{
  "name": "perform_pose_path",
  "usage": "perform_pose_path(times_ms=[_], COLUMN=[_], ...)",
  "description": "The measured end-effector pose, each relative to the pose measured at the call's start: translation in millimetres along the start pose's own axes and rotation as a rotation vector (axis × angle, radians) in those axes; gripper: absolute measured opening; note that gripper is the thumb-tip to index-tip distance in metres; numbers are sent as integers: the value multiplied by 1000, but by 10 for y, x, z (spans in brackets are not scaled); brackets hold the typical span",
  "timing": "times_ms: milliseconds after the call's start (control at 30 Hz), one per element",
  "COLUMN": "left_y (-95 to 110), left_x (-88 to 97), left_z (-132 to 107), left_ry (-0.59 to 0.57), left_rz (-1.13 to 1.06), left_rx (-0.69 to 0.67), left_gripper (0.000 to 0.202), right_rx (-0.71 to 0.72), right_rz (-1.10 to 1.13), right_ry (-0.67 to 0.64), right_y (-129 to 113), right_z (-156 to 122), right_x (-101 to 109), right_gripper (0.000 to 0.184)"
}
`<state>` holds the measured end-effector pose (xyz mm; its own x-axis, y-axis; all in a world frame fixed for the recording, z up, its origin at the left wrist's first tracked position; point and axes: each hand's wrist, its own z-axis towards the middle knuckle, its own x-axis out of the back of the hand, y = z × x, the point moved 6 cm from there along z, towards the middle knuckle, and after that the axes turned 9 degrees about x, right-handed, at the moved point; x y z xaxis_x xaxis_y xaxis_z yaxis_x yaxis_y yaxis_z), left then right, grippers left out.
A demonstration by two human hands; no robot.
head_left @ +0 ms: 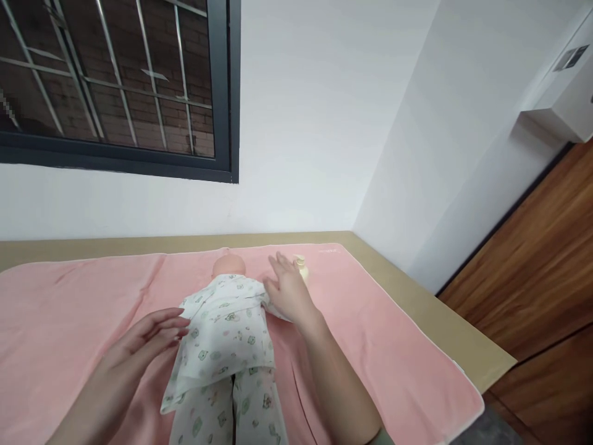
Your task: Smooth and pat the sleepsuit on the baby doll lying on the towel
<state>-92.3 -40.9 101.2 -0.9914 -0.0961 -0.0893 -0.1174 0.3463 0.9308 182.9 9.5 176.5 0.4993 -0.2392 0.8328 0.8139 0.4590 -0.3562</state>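
Note:
A baby doll [229,266] in a white printed top [227,327] and matching trousers [254,408] lies stretched out with its head away from me. Whether it faces up or down I cannot tell. My left hand [155,337] is beside the left edge of the top, fingers extended and close together, holding nothing visible. My right hand [290,287], fingers spread, hovers over or touches the right sleeve [278,312]; contact is unclear. Just beyond that hand stands a cream pump bottle [301,267], partly hidden by it.
Beneath the doll a wrinkled pink mat [380,346] with pale edging covers much of the tan tabletop [417,303]. White walls [315,123] meet behind the table. A dark-framed window [225,93] with bars is at upper left, and wooden panels [532,259] stand at right.

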Motion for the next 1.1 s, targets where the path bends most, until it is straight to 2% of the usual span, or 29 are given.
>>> perform_pose_path(times_ms=[67, 133, 233, 333, 433, 533, 667, 800, 933, 1100], left_y=[82, 164, 306, 446, 457, 386, 251, 142, 117, 36], left_x=[-266, -594, -1197, -1795, -2232, -2485, -2600, -2522, -2298, -1867], left_z=[30, 43, 121, 324, 636, 911, 1084, 1063, 956, 773], left_ry=[-56, -177, -423, -595, -598, -569, -603, -634, -657, -603], left_rz=[-10, -164, -464, -593, -690, -759, -803, -774, -777, -742], left_rx=[-88, -74, 118, 292, 440, 516, 562, 586, 588, 603], left_gripper=[46, 45, 47, 62, 72, 74, 74, 70, 68, 63], right_rx=[-100, -204, -271, -245, -225, -211, -198, -203, -200, -306], right_rz=[-58, -127, -160, -153, -181, -207, -260, -328, -374, -383], right_ry=[47, 54, -13, -65, -61, -60, -32, 42, -8, -39], right_y=[202, 388, 555, 608, 655, 709, 713, 645, 649, 679], right_z=[-7, -28, -51, -41, -19, -6, -9, -6, 26, 74], right_x=[136, 218, 223, 158, 107, 90, 132, 151, 71, 65], right_gripper=[57, 59, 61, 62, 64, 68, 55, 47, 51, 49])
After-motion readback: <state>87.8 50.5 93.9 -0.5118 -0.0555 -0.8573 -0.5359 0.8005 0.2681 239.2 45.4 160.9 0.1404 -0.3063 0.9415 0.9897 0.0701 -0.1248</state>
